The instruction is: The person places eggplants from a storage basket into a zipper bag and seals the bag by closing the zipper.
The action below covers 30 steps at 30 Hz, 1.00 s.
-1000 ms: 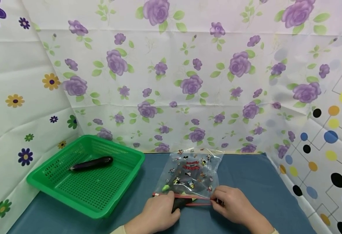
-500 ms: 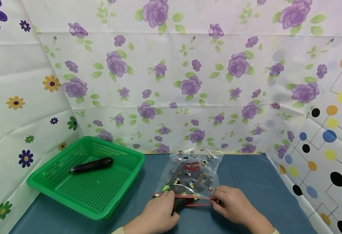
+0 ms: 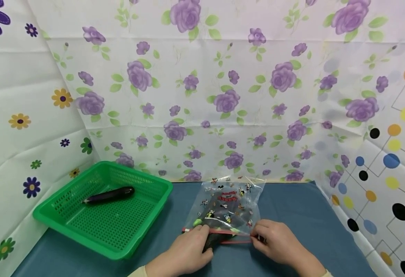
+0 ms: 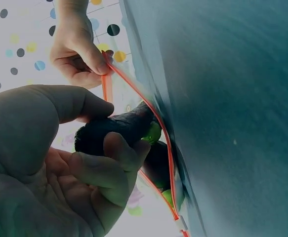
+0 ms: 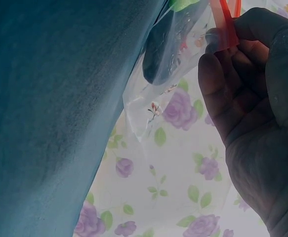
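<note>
My left hand (image 3: 188,248) grips a dark eggplant (image 4: 119,131) between thumb and fingers, its far end within the mouth of a clear zip bag (image 3: 223,207). Red zip strips (image 4: 164,140) edge the mouth, and they stand apart around the eggplant. Pinched in my right hand (image 3: 275,239) is the right corner of that mouth, also seen in the right wrist view as a red strip end (image 5: 226,29) between thumb and fingertips. Inside the bag lie dark vegetables (image 4: 158,163) with bright green ends; the printed plastic partly hides them.
A green plastic basket (image 3: 143,227) stands to the left, with another dark purple eggplant (image 3: 110,194) lying in it. Blue cloth (image 3: 292,204) covers the table. Flowered sheeting (image 3: 202,96) hangs behind, and a dotted sheet (image 3: 389,192) borders the right side.
The eggplant in my left hand has shifted slightly to the right at the bag's mouth. My right hand keeps its pinch on the corner, nearly still.
</note>
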Motion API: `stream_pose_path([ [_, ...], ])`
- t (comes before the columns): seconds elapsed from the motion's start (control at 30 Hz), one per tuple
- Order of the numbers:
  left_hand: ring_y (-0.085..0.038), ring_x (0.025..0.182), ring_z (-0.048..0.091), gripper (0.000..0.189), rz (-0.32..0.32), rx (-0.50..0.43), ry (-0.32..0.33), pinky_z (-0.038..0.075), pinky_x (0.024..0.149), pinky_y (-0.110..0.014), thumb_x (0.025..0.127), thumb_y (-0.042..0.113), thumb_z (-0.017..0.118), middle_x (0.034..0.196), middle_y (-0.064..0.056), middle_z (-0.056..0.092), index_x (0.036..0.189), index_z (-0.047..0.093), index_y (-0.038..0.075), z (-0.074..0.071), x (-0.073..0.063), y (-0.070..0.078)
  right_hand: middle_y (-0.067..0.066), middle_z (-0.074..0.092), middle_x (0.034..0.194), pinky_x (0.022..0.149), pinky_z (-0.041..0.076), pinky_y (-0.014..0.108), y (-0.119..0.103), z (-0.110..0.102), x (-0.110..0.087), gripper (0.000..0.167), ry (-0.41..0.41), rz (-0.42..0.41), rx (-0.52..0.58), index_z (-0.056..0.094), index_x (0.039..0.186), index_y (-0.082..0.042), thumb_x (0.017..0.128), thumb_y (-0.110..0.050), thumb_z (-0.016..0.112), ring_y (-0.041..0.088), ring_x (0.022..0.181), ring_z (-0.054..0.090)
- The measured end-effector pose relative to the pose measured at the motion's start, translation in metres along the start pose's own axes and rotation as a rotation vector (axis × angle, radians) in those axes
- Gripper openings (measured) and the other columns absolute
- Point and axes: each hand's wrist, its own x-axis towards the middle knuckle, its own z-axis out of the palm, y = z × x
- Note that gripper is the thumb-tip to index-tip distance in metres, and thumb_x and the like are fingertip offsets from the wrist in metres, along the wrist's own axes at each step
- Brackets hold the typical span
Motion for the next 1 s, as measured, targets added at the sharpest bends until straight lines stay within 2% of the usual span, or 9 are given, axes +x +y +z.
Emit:
stream_pose_path([
  [0.2,-0.010,0.079,0.065,0.031,0.054,0.029,0.024,0.051,0.061,-0.039,0.102,0.038,0.079,0.098,0.003,0.069,0.119,0.068,0.015,0.0006,0.0006,-0.0026,-0.019,0.063,0.090,0.060,0.042,0.012,0.0015,-0.0001,-0.0018,0.024,-0.003,0.001,-0.013,0.076,0.093,-0.025,0.088,-0.007,0.091,-0.010,0.073,0.050],
  [0.43,-0.010,0.070,0.064,0.043,0.021,0.055,0.013,0.052,0.057,-0.040,0.101,0.051,0.081,0.094,0.005,0.071,0.123,0.069,0.016,0.0016,0.0002,-0.0022,-0.019,0.063,0.090,0.060,0.042,0.012,0.0015,-0.0001,-0.0018,0.023,-0.009,0.002,-0.016,0.076,0.093,-0.025,0.088,-0.008,0.090,-0.010,0.073,0.050],
  [0.67,-0.010,0.057,0.055,0.045,0.016,0.090,0.035,0.047,0.055,-0.040,0.097,0.058,0.083,0.073,0.008,0.059,0.112,0.067,0.018,0.0001,-0.0021,-0.0016,-0.019,0.062,0.090,0.060,0.042,0.012,0.0001,0.0005,-0.0011,0.023,-0.002,-0.004,-0.018,0.076,0.093,-0.025,0.088,-0.008,0.090,-0.010,0.073,0.050],
  [0.83,-0.009,0.056,0.053,0.046,0.024,0.019,0.024,0.043,0.054,-0.035,0.096,0.057,0.086,0.070,0.009,0.055,0.106,0.064,0.018,0.0008,-0.0028,-0.0021,-0.018,0.063,0.090,0.060,0.042,0.012,-0.0005,0.0005,-0.0004,0.023,-0.003,-0.008,-0.015,0.076,0.093,-0.024,0.088,-0.008,0.091,-0.009,0.073,0.050],
  [1.0,-0.006,0.061,0.055,0.043,0.022,-0.019,0.025,0.046,0.056,-0.033,0.097,0.052,0.086,0.078,0.008,0.062,0.111,0.067,0.016,0.0001,-0.0019,-0.0018,-0.018,0.064,0.089,0.060,0.042,0.012,-0.0010,-0.0003,-0.0004,0.023,-0.001,-0.005,-0.008,0.077,0.093,-0.024,0.088,-0.007,0.091,-0.009,0.073,0.050],
])
